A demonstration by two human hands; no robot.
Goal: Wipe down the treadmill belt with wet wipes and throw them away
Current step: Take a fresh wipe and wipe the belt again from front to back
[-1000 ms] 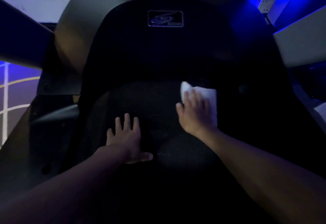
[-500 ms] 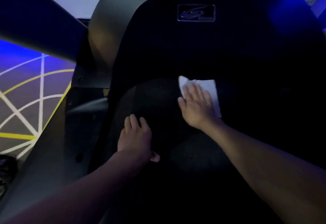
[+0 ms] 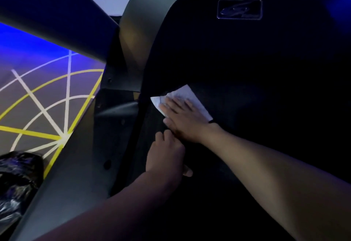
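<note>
Dim belt (image 3: pixel 247 117): my right hand (image 3: pixel 182 121), fingers flat, pins the wipe (image 3: pixel 187 93) at its far-left edge; left hand (image 3: pixel 165 153) curled, empty.

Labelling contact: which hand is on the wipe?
The right hand, fingers flat on the white wipe. The left hand, fingers curled, rests on the bare belt.
</note>
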